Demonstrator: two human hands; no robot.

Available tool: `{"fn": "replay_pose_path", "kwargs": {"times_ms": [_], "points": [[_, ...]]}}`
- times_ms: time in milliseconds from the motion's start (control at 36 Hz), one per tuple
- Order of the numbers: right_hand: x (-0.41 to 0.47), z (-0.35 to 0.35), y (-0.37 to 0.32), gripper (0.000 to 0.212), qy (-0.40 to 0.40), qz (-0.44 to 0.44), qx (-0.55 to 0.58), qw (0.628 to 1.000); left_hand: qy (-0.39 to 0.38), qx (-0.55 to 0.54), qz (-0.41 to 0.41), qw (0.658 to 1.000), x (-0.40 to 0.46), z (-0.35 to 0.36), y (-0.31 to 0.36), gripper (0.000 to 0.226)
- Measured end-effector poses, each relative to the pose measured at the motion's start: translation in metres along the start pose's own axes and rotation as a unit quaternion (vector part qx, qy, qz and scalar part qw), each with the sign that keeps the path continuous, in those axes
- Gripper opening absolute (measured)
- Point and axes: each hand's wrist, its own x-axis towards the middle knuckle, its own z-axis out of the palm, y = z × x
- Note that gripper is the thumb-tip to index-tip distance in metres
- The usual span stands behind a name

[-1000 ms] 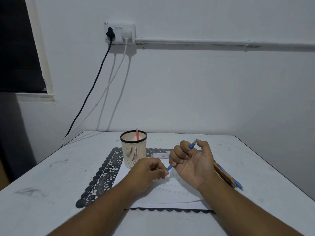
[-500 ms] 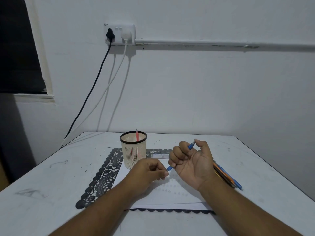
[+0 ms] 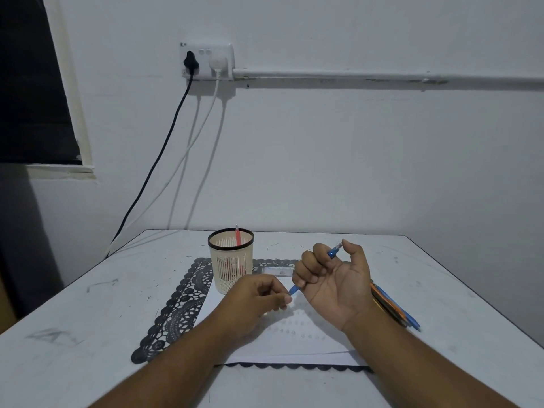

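Nearest you, the sheet of paper (image 3: pixel 294 340) lies under both wrists on the black lace mat (image 3: pixel 182 307), probably so the mat cushions the writing. Your right hand (image 3: pixel 335 287) is turned palm up above it, fingers curled round the blue pen (image 3: pixel 334 252). The pen runs slantwise through the fist, its upper end poking out beside your thumb. Your left hand (image 3: pixel 259 298), just beside the right, pinches the pen's lower end between thumb and fingertips. That looks like a grip for pulling off or working a cap or tip, though the end is too small to make out.

Outside your right wrist, a bundle of pens (image 3: pixel 394 310) lies flat, within easy reach. Beyond your left knuckles stands the slotted pen holder (image 3: pixel 231 266), upright on the mat, holding one red pen (image 3: pixel 237 235) that leans against its rim.
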Motion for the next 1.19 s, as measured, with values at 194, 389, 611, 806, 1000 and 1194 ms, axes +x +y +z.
{"fn": "replay_pose_path", "kwargs": {"times_ms": [194, 389, 611, 806, 1000, 1194], "points": [[-0.0025, 0.0027, -0.0045, 0.041, 0.039, -0.014, 0.048, 0.998, -0.002, 0.007, 0.008, 1.0, 0.0004, -0.0024, 0.003, 0.002], [-0.0002, 0.0009, -0.0078, 0.039, 0.051, -0.019, 0.085, 0.995, -0.005, 0.032, 0.031, 0.999, 0.0004, -0.0043, 0.004, 0.011], [-0.0003, 0.001, -0.0073, 0.037, 0.05, -0.02, 0.081, 0.995, -0.007, 0.037, 0.04, 0.998, 0.0012, -0.0052, 0.0031, 0.01], [-0.0012, 0.0001, -0.0064, 0.038, 0.052, -0.018, 0.076, 0.996, -0.011, 0.028, 0.034, 0.999, 0.0013, -0.0043, 0.0036, 0.014], [-0.0008, 0.0007, -0.005, 0.04, 0.055, -0.015, 0.074, 0.996, -0.006, -0.011, 0.027, 1.0, -0.0006, -0.0009, 0.0037, 0.011], [0.0003, -0.0001, -0.0052, 0.035, 0.053, -0.019, 0.068, 0.996, -0.019, -0.026, 0.007, 0.999, -0.0027, -0.0031, 0.0064, 0.002]]}}
